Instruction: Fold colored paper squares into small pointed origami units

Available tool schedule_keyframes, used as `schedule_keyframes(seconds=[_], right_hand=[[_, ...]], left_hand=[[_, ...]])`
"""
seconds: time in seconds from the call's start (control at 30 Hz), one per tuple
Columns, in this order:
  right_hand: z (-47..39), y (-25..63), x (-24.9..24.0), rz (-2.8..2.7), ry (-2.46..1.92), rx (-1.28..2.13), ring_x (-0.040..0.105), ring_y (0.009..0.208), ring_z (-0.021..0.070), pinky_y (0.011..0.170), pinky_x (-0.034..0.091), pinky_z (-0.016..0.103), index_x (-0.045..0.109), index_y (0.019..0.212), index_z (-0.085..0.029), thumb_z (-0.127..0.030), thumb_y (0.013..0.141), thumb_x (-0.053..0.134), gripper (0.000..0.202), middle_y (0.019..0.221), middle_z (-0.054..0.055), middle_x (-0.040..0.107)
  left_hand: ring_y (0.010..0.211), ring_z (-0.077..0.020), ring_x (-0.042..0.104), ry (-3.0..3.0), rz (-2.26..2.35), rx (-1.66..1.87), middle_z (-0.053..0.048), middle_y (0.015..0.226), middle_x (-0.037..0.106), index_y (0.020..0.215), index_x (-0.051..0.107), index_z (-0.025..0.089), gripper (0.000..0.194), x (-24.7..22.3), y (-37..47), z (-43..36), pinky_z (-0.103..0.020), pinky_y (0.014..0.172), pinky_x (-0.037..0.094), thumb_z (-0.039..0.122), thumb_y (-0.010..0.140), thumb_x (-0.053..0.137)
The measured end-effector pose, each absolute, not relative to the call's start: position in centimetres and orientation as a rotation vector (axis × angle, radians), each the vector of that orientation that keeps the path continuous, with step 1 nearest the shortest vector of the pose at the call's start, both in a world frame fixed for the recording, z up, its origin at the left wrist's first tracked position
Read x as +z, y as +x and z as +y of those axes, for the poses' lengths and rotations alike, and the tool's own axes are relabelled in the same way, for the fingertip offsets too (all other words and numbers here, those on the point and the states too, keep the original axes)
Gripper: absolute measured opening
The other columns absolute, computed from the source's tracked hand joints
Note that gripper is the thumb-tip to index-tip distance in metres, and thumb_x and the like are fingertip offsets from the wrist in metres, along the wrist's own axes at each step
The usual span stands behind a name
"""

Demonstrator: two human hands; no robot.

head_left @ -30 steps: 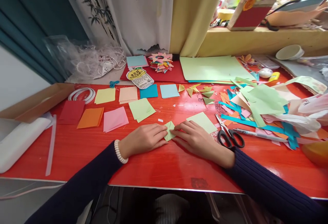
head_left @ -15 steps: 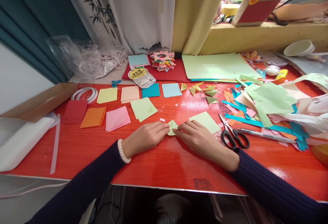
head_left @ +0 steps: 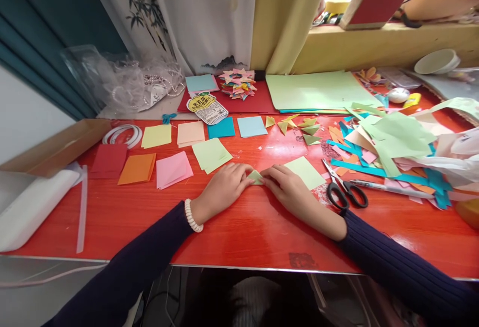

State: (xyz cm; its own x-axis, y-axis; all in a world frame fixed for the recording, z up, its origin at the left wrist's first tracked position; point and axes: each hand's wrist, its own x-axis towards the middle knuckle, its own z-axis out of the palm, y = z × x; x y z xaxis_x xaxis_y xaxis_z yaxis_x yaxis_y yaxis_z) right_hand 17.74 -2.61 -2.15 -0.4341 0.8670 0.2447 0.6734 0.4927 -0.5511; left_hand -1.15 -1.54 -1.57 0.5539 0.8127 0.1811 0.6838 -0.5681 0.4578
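Observation:
Between my two hands is a small piece of folded light green paper (head_left: 256,177), now triangular, just over the red table. The fingers of my left hand (head_left: 227,187) pinch its left corner. My right hand (head_left: 286,186) grips the right corner, fingers bent and close together. The fingertips hide both ends of the paper. A flat light green square (head_left: 306,173) lies just beyond my right hand, partly behind it. Black-handled scissors (head_left: 344,190) rest to the right of that hand, blades pointing away.
Stacks of coloured squares, such as pink (head_left: 173,169), orange (head_left: 136,168) and blue (head_left: 221,127), lie left and beyond. Small folded triangles (head_left: 310,130) sit at the back. Paper scraps (head_left: 396,142) and a pen (head_left: 389,188) are at right; a cardboard box (head_left: 63,147) at left.
The green paper, a diamond with a centre crease before, is now folded over into a triangle. My hands have shifted slightly up and right, and the left fingers have closed in a pinch.

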Motion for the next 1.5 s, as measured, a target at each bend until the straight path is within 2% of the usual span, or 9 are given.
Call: schedule_keyframes(seconds=[0.1,0.17,0.37,0.5,0.7,0.87,1.0,1.27,1.5], right_hand=[[-2.7,17.5,-2.4,-2.207,-1.301,0.519,0.054,0.080,0.0203,0.070,0.044,0.033,0.052,0.089,-0.016,-0.017,0.089,0.044,0.008,0.085,0.008,0.060],[-2.7,17.5,-2.6,-2.194,-1.319,0.525,0.053,0.079,0.0201,0.069,0.044,0.033,0.050,0.087,-0.018,-0.018,0.089,0.044,0.006,0.085,0.007,0.059],[-2.8,17.4,-2.7,-2.165,-1.303,0.558,0.052,0.083,0.0199,0.074,0.044,0.034,0.048,0.088,-0.019,-0.021,0.089,0.045,0.003,0.089,0.008,0.055],[-2.9,17.4,-2.0,-2.099,-1.303,0.639,0.054,0.087,0.0202,0.076,0.044,0.033,0.051,0.096,-0.019,-0.028,0.088,0.051,0.013,0.095,0.009,0.058],[-3.1,17.4,-0.8,-2.024,-1.307,0.878,0.056,0.067,0.0145,0.061,0.040,0.026,0.059,0.085,-0.018,-0.028,0.089,0.049,0.015,0.078,0.003,0.064],[-3.3,17.6,-0.3,-1.924,-1.302,0.944,0.054,0.062,0.0128,0.056,0.038,0.024,0.059,0.082,-0.017,-0.032,0.088,0.049,0.019,0.072,0.002,0.062],[-3.4,17.7,-0.1,-1.863,-1.282,1.180,0.053,0.055,0.0121,0.054,0.040,0.025,0.059,0.092,-0.017,-0.040,0.085,0.052,0.024,0.071,0.001,0.062],[-3.5,17.6,-0.1,-1.670,-1.168,1.478,0.063,0.059,0.0143,0.058,0.049,0.027,0.061,0.086,-0.015,-0.043,0.085,0.052,0.030,0.067,0.004,0.065],[-3.2,17.5,-0.2,-1.583,-1.160,1.575,0.064,0.056,0.0150,0.055,0.051,0.028,0.061,0.086,-0.013,-0.044,0.082,0.055,0.031,0.069,0.005,0.067]], left_hand=[[0.091,-0.0176,0.054,2.510,1.253,0.504,-0.006,0.097,0.060,0.117,0.050,0.014,0.031,-1.6,-1.1,-1.7,-0.033,0.082,0.045,0.031,0.093,0.040],[0.088,-0.0176,0.053,2.514,1.269,0.471,-0.005,0.092,0.058,0.116,0.051,0.015,0.031,-1.6,-1.0,-1.7,-0.032,0.080,0.045,0.032,0.093,0.039],[0.086,-0.0153,0.051,2.282,1.216,0.594,-0.004,0.095,0.054,0.106,0.054,0.018,0.022,-1.1,-1.0,-1.7,-0.029,0.079,0.044,0.031,0.090,0.047],[0.086,-0.0131,0.051,2.066,1.141,0.755,-0.001,0.092,0.054,0.091,0.053,0.018,0.010,-0.6,-1.0,-1.8,-0.026,0.079,0.042,0.028,0.087,0.052],[0.084,-0.0131,0.053,1.797,1.108,0.766,-0.001,0.092,0.060,0.101,0.057,0.020,0.020,-0.4,-1.0,-1.9,-0.025,0.074,0.041,0.031,0.084,0.056],[0.083,-0.0147,0.056,1.666,1.102,0.717,-0.002,0.089,0.064,0.088,0.065,0.018,0.027,-0.3,-1.1,-1.9,-0.026,0.075,0.041,0.041,0.085,0.051],[0.082,-0.0146,0.055,1.602,1.132,0.764,-0.001,0.086,0.064,0.086,0.065,0.018,0.027,-0.2,-1.1,-2.1,-0.027,0.076,0.040,0.041,0.084,0.052],[0.083,-0.0144,0.055,1.530,1.121,0.773,-0.002,0.087,0.065,0.086,0.066,0.017,0.024,0.0,-1.0,-2.2,-0.026,0.077,0.040,0.038,0.083,0.054],[0.083,-0.0142,0.055,1.523,1.093,0.789,-0.001,0.087,0.064,0.088,0.065,0.017,0.025,-0.1,-0.9,-2.2,-0.026,0.077,0.040,0.039,0.082,0.056]])
